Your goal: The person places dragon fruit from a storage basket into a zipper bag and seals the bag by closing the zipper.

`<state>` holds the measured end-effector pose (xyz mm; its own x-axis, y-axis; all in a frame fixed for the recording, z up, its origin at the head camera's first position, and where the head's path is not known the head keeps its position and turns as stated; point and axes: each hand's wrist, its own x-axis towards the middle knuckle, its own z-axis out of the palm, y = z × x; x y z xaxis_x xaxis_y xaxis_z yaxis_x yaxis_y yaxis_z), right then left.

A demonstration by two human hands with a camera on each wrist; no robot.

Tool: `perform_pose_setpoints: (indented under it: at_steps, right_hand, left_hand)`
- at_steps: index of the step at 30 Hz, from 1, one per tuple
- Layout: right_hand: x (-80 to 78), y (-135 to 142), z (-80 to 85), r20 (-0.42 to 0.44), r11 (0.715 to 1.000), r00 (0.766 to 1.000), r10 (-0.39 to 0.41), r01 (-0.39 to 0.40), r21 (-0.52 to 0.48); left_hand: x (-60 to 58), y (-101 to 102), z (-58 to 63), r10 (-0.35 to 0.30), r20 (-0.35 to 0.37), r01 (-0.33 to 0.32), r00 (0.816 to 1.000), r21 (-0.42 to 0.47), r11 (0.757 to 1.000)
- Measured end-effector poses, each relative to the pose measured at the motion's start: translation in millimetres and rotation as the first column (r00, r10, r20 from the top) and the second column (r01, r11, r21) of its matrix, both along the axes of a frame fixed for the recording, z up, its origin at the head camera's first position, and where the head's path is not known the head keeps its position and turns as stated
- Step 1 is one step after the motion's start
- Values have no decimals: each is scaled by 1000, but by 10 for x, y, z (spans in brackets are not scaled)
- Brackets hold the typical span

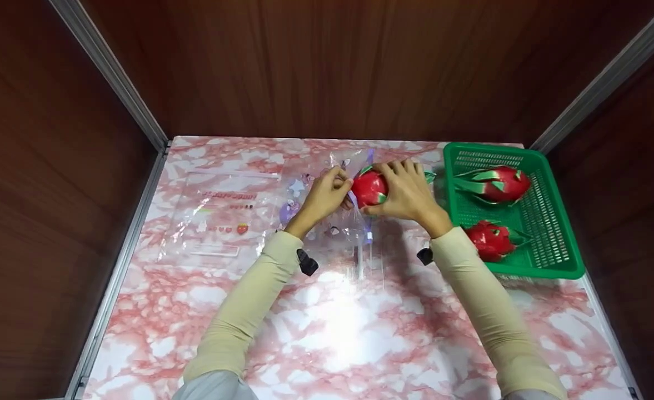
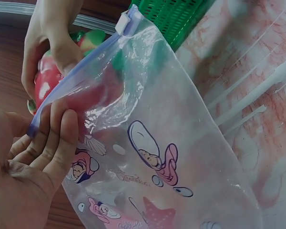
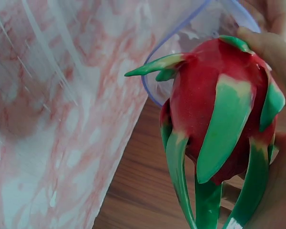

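A red dragon fruit with green scales [image 1: 369, 189] is gripped by my right hand [image 1: 407, 191], fingers over its far side and thumb on the near side. In the right wrist view the fruit [image 3: 214, 105] stands at the open mouth of a clear zip bag [image 3: 155, 52]. My left hand [image 1: 327, 194] pinches the bag's purple-edged rim. Seen from the left wrist, part of the fruit shows red through the printed plastic bag [image 2: 152, 143], and a white slider [image 2: 122, 23] sits at one end of the zip. Left fingers [image 2: 57, 138] lie along the bag's rim.
To the right stands a green basket [image 1: 574, 261] with two more dragon fruits [image 1: 504, 184] inside. Another clear printed bag [image 1: 221, 216] lies flat on the left of the marbled table [image 1: 327, 344]. Brown wood panels [image 1: 315, 66] enclose the back and sides.
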<state>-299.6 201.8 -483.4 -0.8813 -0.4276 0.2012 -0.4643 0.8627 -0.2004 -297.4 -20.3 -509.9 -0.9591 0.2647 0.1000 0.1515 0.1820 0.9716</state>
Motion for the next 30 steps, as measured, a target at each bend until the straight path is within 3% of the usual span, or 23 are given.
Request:
perform_pose_setpoints:
  at_steps: [15, 23, 30]
  right_hand:
    - [-63, -133, -195, 45, 999, 998, -32, 33, -30]
    - [-46, -198, -303, 2, 996, 998, -60, 60, -63]
    - [-37, -236, -372, 2, 996, 999, -51, 51, -75]
  left_hand:
    - [47, 31, 14, -74, -21, 75, 997, 26, 997]
    - [60, 43, -8, -97, -7, 97, 995, 45, 994]
    - [55, 57, -34, -95, -9, 95, 995, 6, 995]
